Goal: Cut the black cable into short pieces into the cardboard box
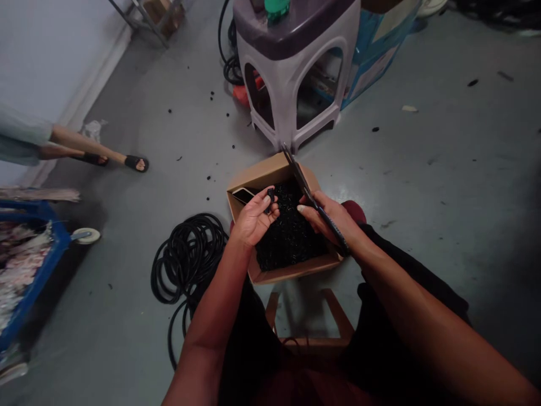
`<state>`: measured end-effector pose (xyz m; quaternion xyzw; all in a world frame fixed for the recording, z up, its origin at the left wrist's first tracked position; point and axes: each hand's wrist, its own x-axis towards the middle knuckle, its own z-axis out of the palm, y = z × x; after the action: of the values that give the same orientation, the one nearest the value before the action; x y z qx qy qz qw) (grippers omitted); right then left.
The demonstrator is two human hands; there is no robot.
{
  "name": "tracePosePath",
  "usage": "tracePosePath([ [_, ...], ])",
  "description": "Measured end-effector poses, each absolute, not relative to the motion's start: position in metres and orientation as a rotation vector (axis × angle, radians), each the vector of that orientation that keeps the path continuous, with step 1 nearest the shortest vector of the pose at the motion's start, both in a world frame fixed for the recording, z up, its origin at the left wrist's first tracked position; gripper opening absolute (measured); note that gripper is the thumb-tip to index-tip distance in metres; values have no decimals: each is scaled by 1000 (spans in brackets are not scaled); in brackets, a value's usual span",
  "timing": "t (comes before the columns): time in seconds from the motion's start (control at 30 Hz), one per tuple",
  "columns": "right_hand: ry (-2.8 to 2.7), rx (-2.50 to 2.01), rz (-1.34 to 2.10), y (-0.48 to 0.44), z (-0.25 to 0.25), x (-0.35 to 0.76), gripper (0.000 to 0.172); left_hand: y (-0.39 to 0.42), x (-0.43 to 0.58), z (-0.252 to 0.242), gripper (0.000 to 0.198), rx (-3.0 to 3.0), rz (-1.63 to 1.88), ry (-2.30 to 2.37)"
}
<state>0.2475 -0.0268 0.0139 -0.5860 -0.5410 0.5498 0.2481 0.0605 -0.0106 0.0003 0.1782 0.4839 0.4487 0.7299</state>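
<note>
Bare forearms (211, 321) reach over a cardboard box (270, 175): left hand (253, 219) curled around black rubber pieces (270, 202) above the box's pile; right hand (325, 217) closed on long black scissors (301, 180) over the box.

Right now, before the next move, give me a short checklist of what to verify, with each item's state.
1. Scissors held in right hand: ok.
2. Black pieces held in left hand, above the box: ok.
3. Floor free of stray bits: not ok, black bits lie on it.
4. Co-worker's foot apart from the box: ok.
5. Pale flat object in the box: cannot tell what it is.
</note>
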Motion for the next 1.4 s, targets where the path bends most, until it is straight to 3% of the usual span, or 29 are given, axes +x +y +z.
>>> tracePosePath([
  [0.47,-1344,-1512,1385,-25,8,233,37,-12,58,1,21,671,1085,1271],
  [0.7,-1011,-1333,1606,-20,9,229,43,-19,63,-1,25,1118,1051,1400],
  [0.97,-961,-1233,1629,-21,2,222,38,-27,65,7,17,1426,949,1525],
  [1.4,-941,-1295,1628,-19,-4,221,38,-27,66,11,15,1458,888,1515],
])
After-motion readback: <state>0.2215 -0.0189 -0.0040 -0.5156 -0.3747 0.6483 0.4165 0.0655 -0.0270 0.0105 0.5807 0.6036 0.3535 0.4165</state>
